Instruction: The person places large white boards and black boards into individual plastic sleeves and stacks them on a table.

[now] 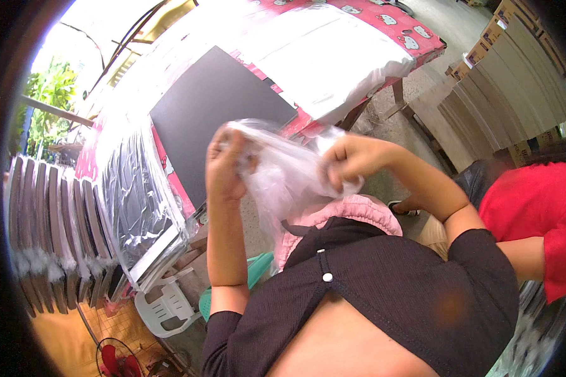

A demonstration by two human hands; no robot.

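Clear thin crumpled plastic bag [283,173] mid-frame, left hand [225,164] and right hand [351,157] both pinching its edges closed—best to pull the mouth apart evenly, avoid tearing.

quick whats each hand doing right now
left hand: closed on the clear plastic bag
right hand: closed on the same bag

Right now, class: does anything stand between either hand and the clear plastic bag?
Nothing visible does. The left hand and right hand both grip the clear plastic bag directly, fingers closed on it.
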